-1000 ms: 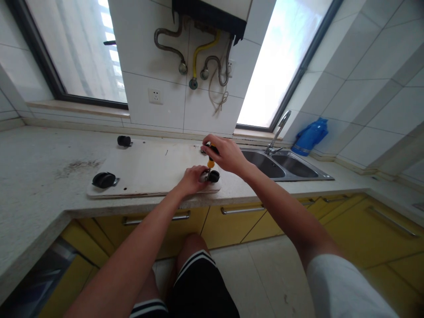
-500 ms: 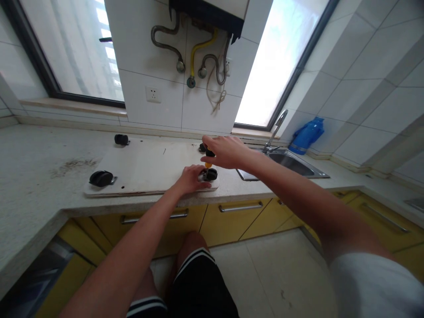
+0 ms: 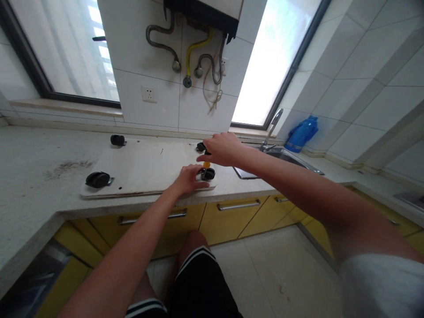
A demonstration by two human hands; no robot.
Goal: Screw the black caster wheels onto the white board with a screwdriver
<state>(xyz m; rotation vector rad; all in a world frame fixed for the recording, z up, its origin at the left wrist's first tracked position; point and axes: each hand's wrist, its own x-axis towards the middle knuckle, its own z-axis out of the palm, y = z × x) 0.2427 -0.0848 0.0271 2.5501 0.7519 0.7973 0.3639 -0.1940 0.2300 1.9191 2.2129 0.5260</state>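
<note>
A white board (image 3: 149, 165) lies flat on the counter with black caster wheels at its corners. At the near right corner, my left hand (image 3: 189, 178) is closed around the metal mount of a caster wheel (image 3: 208, 174), its thumb along the board's front edge. My right hand (image 3: 221, 148) grips a screwdriver (image 3: 206, 164) with a yellow and black handle, held upright over that caster. The screwdriver's tip cannot be made out. Partly behind my right hand is the far right caster (image 3: 200, 146). On the left end sit the near caster (image 3: 97, 179) and the far caster (image 3: 117, 140).
Right of the board is a steel sink (image 3: 245, 173) with a tap (image 3: 272, 128). A blue thermos-like container (image 3: 302, 134) stands in the corner. Yellow cabinets (image 3: 232, 225) run below the counter edge. Hoses (image 3: 162, 42) hang from a wall heater (image 3: 205, 17).
The view has shifted slightly, so the scene sits a little further left. My right hand has turned a bit on the screwdriver handle. My left hand stays at the caster.
</note>
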